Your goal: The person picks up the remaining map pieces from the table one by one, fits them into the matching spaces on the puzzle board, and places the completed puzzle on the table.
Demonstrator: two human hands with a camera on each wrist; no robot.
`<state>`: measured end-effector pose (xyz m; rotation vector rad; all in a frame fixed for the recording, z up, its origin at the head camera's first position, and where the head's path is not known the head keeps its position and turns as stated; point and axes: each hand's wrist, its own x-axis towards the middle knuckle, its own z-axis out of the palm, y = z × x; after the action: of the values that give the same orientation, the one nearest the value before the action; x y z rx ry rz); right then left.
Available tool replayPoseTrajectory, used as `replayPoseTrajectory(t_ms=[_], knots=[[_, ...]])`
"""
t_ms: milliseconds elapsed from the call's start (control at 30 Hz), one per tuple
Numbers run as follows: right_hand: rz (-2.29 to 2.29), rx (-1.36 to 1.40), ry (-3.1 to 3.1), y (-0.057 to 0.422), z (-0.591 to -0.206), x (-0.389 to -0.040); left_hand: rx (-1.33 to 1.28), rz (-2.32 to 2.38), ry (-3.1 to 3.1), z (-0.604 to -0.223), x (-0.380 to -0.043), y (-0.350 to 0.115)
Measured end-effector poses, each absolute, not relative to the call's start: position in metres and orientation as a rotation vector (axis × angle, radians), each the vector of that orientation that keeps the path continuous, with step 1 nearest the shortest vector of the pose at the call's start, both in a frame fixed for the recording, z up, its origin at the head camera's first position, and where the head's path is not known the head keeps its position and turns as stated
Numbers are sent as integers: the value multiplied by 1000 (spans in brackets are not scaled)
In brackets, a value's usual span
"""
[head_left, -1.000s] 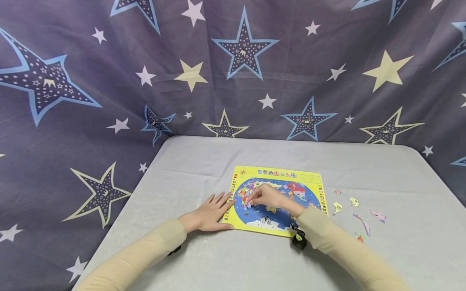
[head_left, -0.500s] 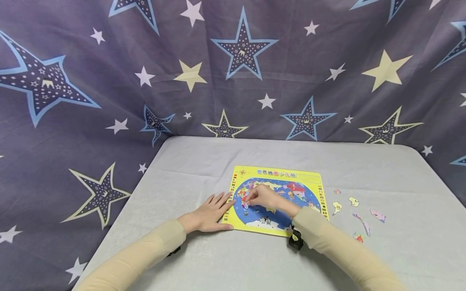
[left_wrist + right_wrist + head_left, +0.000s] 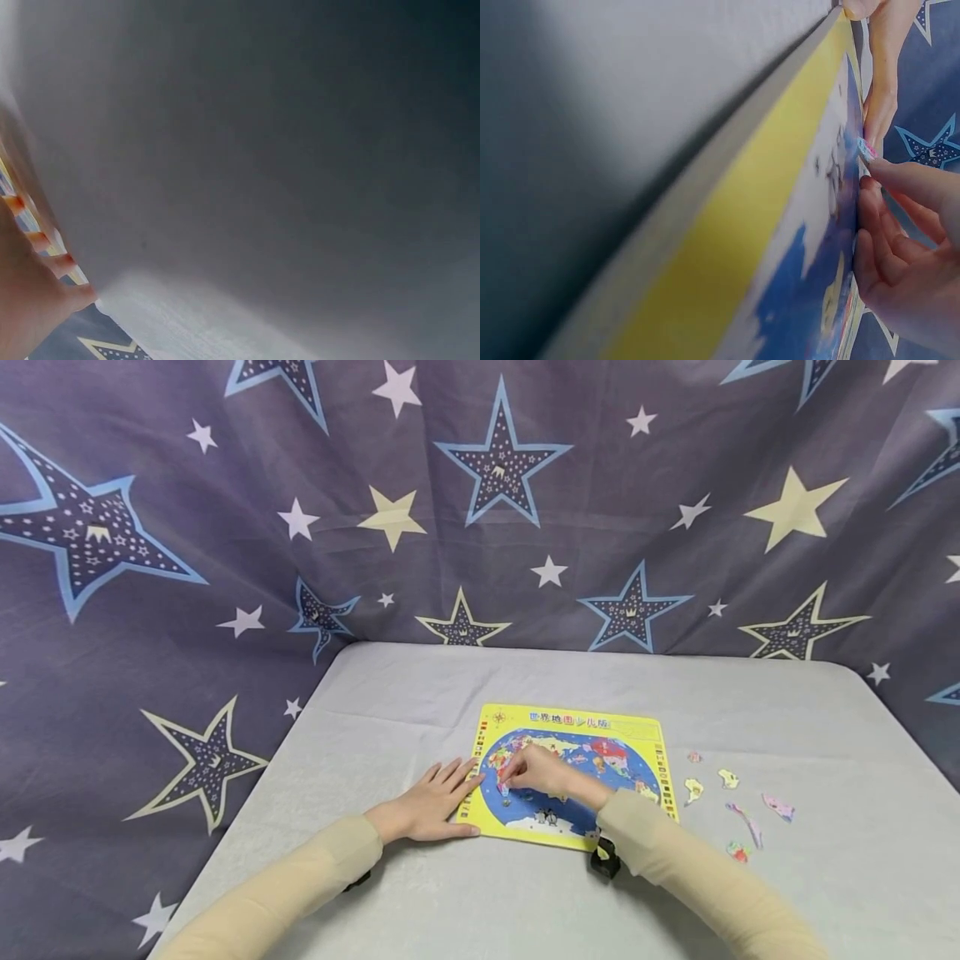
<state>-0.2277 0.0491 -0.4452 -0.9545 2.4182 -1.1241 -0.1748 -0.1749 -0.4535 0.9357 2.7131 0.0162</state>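
Note:
A yellow-bordered world map puzzle board (image 3: 525, 832) with a blue middle lies on the grey table. My left hand (image 3: 431, 803) lies flat with fingers spread, fingertips on the board's left border. In the left wrist view only a part of the left hand (image 3: 34, 292) shows, at the lower left. Over the left part of the map, my right hand (image 3: 542, 770) has its fingertips close to the surface. The right wrist view shows that hand (image 3: 919, 240) pinching a small pink and light blue puzzle piece (image 3: 866, 149) between thumb and finger, tilted against the board.
Several loose puzzle pieces lie on the table right of the board, among them a yellowish one (image 3: 693, 790), a pink one (image 3: 778, 807), a long thin one (image 3: 746, 823) and a red-green one (image 3: 738, 852). A star-patterned curtain (image 3: 465, 543) hangs behind the table (image 3: 390, 693).
My right hand has shifted slightly left across the map, its fingertips still near the left side. The left hand and the loose pieces have stayed in place.

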Motion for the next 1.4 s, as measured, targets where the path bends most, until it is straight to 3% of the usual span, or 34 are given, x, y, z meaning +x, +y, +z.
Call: replayPoseTrajectory(t_ms=[1400], knots=[[-1027, -1102, 2564, 47, -450, -216, 927, 8, 2712, -456, -175, -175]])
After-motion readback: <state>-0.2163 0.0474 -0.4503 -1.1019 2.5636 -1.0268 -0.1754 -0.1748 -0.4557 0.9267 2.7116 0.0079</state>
